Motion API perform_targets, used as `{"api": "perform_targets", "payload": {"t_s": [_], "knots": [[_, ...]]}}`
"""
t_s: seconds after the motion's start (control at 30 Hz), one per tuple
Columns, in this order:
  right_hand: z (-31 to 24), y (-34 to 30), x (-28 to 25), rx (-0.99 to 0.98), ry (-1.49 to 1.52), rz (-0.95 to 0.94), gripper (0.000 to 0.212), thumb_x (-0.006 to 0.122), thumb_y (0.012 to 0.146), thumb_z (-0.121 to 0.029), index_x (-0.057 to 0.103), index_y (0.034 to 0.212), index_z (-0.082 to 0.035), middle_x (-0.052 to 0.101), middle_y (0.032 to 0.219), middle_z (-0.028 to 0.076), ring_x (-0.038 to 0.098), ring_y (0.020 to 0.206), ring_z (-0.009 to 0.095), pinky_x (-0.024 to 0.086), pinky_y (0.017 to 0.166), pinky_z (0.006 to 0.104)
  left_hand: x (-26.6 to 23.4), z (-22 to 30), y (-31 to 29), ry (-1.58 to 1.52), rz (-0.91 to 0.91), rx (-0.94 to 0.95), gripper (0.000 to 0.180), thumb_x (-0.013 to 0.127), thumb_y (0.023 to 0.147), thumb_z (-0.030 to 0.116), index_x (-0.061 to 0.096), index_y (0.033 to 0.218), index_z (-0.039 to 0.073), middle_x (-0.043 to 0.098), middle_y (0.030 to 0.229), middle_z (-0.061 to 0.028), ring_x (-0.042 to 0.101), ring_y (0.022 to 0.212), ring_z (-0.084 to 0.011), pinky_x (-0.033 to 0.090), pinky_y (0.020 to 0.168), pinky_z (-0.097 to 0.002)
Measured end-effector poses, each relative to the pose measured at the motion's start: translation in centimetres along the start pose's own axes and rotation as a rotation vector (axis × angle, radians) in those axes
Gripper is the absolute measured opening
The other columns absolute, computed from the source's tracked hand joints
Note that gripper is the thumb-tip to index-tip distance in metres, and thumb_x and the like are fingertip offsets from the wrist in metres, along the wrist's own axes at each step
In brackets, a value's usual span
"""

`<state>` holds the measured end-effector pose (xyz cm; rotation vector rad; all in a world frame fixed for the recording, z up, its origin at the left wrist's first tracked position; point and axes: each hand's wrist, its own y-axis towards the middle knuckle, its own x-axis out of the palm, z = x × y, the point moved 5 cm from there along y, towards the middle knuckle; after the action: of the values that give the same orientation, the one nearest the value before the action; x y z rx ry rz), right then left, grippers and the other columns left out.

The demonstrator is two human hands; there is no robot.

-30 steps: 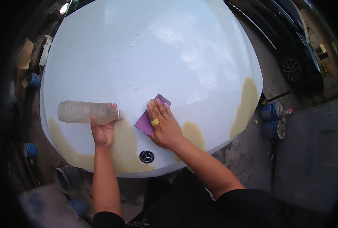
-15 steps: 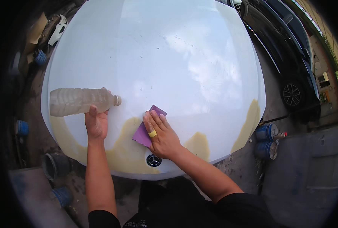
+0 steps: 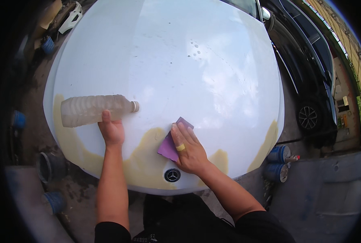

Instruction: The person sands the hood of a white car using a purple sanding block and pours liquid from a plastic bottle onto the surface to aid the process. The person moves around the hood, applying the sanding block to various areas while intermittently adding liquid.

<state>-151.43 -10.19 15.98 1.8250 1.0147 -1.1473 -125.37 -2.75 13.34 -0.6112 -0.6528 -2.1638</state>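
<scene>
Plastic bottle (image 3: 93, 110): clamped by left hand's (image 3: 112, 131) fingers
Purple sheet (image 3: 168, 149): under right hand's (image 3: 191, 154) fingers, grip unclear, on hood (image 3: 176, 89)

Black is what this person wears, as far as I can see: a black shirt (image 3: 184, 229) with short sleeves, the left sleeve (image 3: 112, 233) ending in a plain, straight hem and the right sleeve (image 3: 255, 222) sitting looser around the arm. Low on the shirt's left side there's a small patch of pale printed marks (image 3: 144, 238). Dark cloth shows right up to the hood's front edge (image 3: 160, 192). Both forearms are bare. The right hand (image 3: 189, 150) has a yellow band (image 3: 181, 148) round one finger; the left hand (image 3: 112, 131) is bare.
</scene>
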Motion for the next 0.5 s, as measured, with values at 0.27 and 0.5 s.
{"api": "perform_targets", "payload": {"t_s": [0.27,0.5], "knots": [[0.0,9.6,0.2,-0.038,-0.067,0.084,0.074,0.054,0.093,-0.03,0.022,0.15,0.005,0.032,0.153,0.024,0.028,0.144,0.039,0.02,0.12,0.0475,-0.6,-1.2,-0.1,-0.026,0.031,0.015,0.065,0.069,0.088,0.045,0.044,0.133,0.005,0.052,0.128,-0.0078,0.05,0.122,-0.0233,0.04,0.106,-0.0405],[3.8,5.2,-1.4,0.083,-0.159,0.1,0.072,0.045,0.099,-0.041,0.02,0.152,0.001,0.031,0.155,0.02,0.027,0.146,0.036,0.019,0.12,0.046,-0.9,-1.0,-0.3,-0.021,0.021,0.031,0.07,0.073,0.085,0.045,0.043,0.135,0.006,0.05,0.128,-0.0053,0.049,0.121,-0.0209,0.039,0.106,-0.0394]]}}
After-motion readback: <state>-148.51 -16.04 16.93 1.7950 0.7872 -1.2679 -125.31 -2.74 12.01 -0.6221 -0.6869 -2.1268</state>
